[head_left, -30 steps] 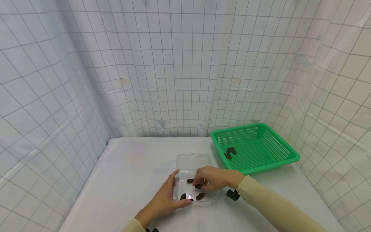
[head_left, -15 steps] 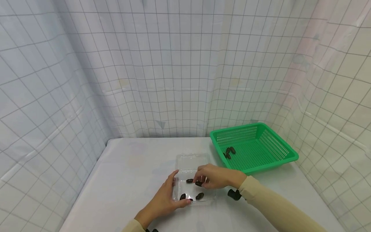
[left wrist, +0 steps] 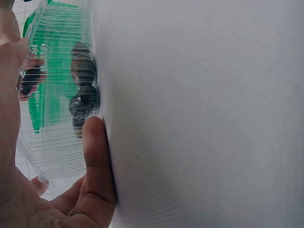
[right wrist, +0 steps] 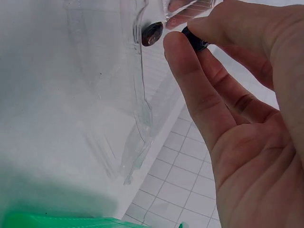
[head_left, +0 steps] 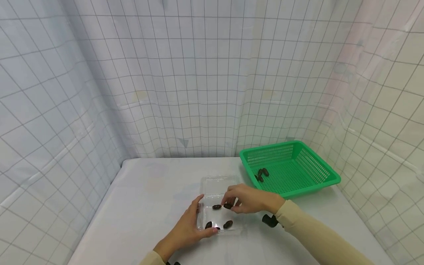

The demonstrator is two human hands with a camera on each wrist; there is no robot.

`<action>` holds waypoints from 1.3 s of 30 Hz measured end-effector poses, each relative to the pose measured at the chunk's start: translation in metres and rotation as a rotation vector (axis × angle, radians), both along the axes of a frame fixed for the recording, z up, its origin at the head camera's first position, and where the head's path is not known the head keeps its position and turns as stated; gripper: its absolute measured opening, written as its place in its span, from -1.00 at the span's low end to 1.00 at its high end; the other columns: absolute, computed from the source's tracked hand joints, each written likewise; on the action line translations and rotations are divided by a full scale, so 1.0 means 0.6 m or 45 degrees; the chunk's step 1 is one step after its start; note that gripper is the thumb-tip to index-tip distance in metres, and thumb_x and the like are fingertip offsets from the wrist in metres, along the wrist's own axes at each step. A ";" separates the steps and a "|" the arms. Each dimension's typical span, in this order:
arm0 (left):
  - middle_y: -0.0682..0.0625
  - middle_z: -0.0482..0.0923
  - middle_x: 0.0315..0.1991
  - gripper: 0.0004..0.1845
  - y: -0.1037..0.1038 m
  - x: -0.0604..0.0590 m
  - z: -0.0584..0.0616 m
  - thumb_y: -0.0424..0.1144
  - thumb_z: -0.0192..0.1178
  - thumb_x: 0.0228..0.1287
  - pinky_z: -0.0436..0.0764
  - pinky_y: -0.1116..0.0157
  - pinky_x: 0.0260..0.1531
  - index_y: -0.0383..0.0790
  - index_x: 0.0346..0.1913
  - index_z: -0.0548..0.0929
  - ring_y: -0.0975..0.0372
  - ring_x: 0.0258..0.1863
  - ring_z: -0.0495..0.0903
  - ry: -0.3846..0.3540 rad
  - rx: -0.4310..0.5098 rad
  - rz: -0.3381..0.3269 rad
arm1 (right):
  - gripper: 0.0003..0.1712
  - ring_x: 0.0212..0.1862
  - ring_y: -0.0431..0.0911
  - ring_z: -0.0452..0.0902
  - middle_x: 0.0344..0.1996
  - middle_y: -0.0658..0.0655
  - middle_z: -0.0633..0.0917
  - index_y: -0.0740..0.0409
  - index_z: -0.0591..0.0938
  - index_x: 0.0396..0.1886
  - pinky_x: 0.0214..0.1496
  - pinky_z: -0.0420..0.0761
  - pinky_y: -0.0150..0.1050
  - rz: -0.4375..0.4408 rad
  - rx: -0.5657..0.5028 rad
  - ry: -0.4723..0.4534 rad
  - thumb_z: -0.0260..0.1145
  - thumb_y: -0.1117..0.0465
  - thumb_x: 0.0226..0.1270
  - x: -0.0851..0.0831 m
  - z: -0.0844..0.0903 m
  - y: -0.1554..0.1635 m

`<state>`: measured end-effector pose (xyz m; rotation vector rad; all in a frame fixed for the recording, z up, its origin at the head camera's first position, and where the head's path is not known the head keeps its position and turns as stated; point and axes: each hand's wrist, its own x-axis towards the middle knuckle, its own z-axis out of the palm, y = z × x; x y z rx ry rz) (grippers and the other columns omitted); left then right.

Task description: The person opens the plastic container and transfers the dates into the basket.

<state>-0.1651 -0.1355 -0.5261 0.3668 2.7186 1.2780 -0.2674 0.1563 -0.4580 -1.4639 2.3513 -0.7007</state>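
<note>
A clear plastic clamshell box (head_left: 216,217) lies open on the table, its lid (head_left: 220,184) folded toward the back. My left hand (head_left: 187,228) grips the box's left side, thumb along the near edge and fingers at the far left side. Between thumb and fingertips, my right hand (head_left: 245,200) pinches a dark brown date (right wrist: 194,40) over the box's right part. Several other dates sit inside: one (head_left: 216,207) toward the back, one (head_left: 228,224) at the front, and one (head_left: 208,225) at front left. In the left wrist view, dates (left wrist: 83,69) show through the ridged wall.
Behind and to the right stands a green mesh basket (head_left: 298,184), with several dates (head_left: 263,172) in its left corner. A black object (head_left: 269,221) shows under the right sleeve. White cloth (head_left: 149,195) covers the table, and grid-patterned curtains (head_left: 205,92) surround it.
My right hand has shifted slightly toward the back of the box, with the pinched date in its fingers. The left hand and the other dates stay where they were.
</note>
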 end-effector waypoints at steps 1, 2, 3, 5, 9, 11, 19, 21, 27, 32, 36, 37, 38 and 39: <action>-0.38 0.52 0.62 0.44 0.000 0.000 0.000 0.29 0.76 0.20 0.57 -0.39 0.52 -0.15 0.90 0.07 -0.19 0.58 0.60 0.005 0.002 0.001 | -0.63 0.05 -0.23 0.80 0.01 0.08 0.80 0.20 0.84 0.28 0.11 0.86 -0.35 -0.002 -0.004 -0.002 0.55 0.44 0.55 0.000 0.002 0.001; -0.38 0.52 0.62 0.44 0.000 -0.001 0.000 0.29 0.76 0.20 0.57 -0.38 0.52 -0.15 0.90 0.07 -0.19 0.57 0.60 0.009 0.005 0.002 | -0.64 0.04 -0.25 0.79 0.01 0.07 0.80 0.19 0.84 0.27 0.11 0.87 -0.33 -0.005 -0.009 -0.003 0.56 0.42 0.56 0.001 0.004 0.002; -0.38 0.52 0.62 0.44 0.000 -0.001 0.000 0.29 0.76 0.20 0.58 -0.38 0.52 -0.15 0.90 0.07 -0.19 0.57 0.60 0.013 0.005 0.002 | -0.64 0.04 -0.26 0.78 0.01 0.08 0.80 0.19 0.84 0.27 0.11 0.87 -0.32 -0.007 -0.011 -0.007 0.57 0.41 0.56 0.001 0.005 0.003; -0.38 0.53 0.61 0.44 0.000 -0.002 -0.001 0.28 0.76 0.20 0.58 -0.36 0.52 -0.16 0.90 0.07 -0.18 0.57 0.60 0.020 0.005 0.000 | -0.65 0.04 -0.28 0.77 0.01 0.07 0.80 0.19 0.84 0.26 0.10 0.87 -0.34 -0.012 -0.016 -0.008 0.58 0.39 0.57 0.001 0.007 0.005; -0.36 0.54 0.61 0.45 0.000 -0.002 -0.002 0.28 0.77 0.19 0.59 -0.35 0.51 -0.16 0.90 0.07 -0.16 0.57 0.61 0.020 0.009 -0.002 | -0.67 0.02 -0.27 0.78 -0.01 0.07 0.80 0.21 0.84 0.24 0.07 0.84 -0.39 -0.022 -0.033 0.003 0.58 0.40 0.57 0.002 0.013 0.011; -0.35 0.55 0.60 0.45 0.000 -0.002 -0.002 0.29 0.77 0.19 0.59 -0.35 0.51 -0.16 0.90 0.07 -0.15 0.56 0.62 0.021 0.010 0.000 | -0.68 0.02 -0.24 0.80 -0.01 0.08 0.81 0.21 0.84 0.24 0.06 0.83 -0.41 -0.022 -0.045 0.025 0.57 0.40 0.58 0.000 0.017 0.015; -0.34 0.57 0.60 0.45 0.000 -0.003 -0.004 0.29 0.77 0.18 0.59 -0.35 0.52 -0.16 0.89 0.08 -0.16 0.56 0.63 0.027 -0.005 0.004 | -0.70 0.01 -0.27 0.80 0.00 0.05 0.83 0.09 0.86 0.21 0.06 0.83 -0.41 -0.041 -0.084 0.092 0.56 0.40 0.59 -0.007 0.028 0.034; -0.33 0.57 0.59 0.45 0.000 -0.003 -0.004 0.28 0.78 0.18 0.59 -0.35 0.52 -0.17 0.89 0.08 -0.15 0.55 0.63 0.027 0.002 0.004 | -0.69 0.00 -0.29 0.80 -0.01 0.04 0.83 0.07 0.86 0.21 0.05 0.83 -0.40 -0.052 -0.091 0.116 0.55 0.39 0.59 -0.009 0.031 0.039; -0.32 0.55 0.61 0.44 -0.001 -0.002 -0.003 0.30 0.76 0.20 0.61 -0.34 0.49 -0.14 0.90 0.07 -0.15 0.55 0.63 0.017 -0.007 0.005 | -0.68 0.01 -0.27 0.80 -0.02 -0.01 0.84 0.03 0.86 0.23 0.06 0.88 -0.23 -0.095 -0.095 0.181 0.56 0.35 0.60 -0.014 0.040 0.056; -0.32 0.53 0.63 0.44 0.000 0.000 -0.001 0.32 0.74 0.20 0.61 -0.35 0.49 -0.12 0.91 0.07 -0.16 0.56 0.62 0.004 -0.015 0.010 | -0.68 0.02 -0.24 0.80 -0.02 -0.04 0.85 0.02 0.86 0.23 0.07 0.90 -0.12 -0.133 -0.105 0.213 0.56 0.35 0.60 -0.019 0.047 0.069; -0.33 0.53 0.63 0.44 0.001 0.001 0.001 0.31 0.75 0.19 0.61 -0.34 0.49 -0.14 0.91 0.08 -0.17 0.56 0.62 0.013 -0.014 0.013 | -0.67 0.04 -0.21 0.81 0.04 -0.03 0.88 0.01 0.86 0.24 0.08 0.90 -0.15 -0.175 -0.104 0.224 0.55 0.36 0.60 -0.022 0.053 0.079; -0.34 0.53 0.63 0.44 0.001 0.001 0.001 0.31 0.75 0.19 0.61 -0.34 0.49 -0.14 0.91 0.08 -0.17 0.56 0.62 0.015 -0.013 0.013 | -0.67 0.06 -0.21 0.81 0.07 -0.02 0.88 0.01 0.86 0.25 0.09 0.90 -0.15 -0.188 -0.102 0.220 0.55 0.36 0.61 -0.023 0.054 0.082; -0.34 0.54 0.63 0.44 0.001 0.001 0.001 0.30 0.75 0.19 0.61 -0.34 0.49 -0.14 0.91 0.08 -0.17 0.57 0.62 0.018 -0.012 0.013 | -0.66 0.07 -0.19 0.81 0.10 0.00 0.88 0.01 0.86 0.26 0.10 0.90 -0.15 -0.196 -0.102 0.219 0.54 0.36 0.61 -0.024 0.056 0.084; -0.34 0.53 0.63 0.44 0.001 0.001 0.001 0.30 0.76 0.19 0.61 -0.34 0.49 -0.14 0.91 0.08 -0.17 0.57 0.62 0.019 -0.011 0.013 | -0.66 0.09 -0.19 0.81 0.13 0.00 0.88 0.02 0.86 0.26 0.11 0.90 -0.16 -0.211 -0.100 0.209 0.54 0.37 0.62 -0.024 0.057 0.087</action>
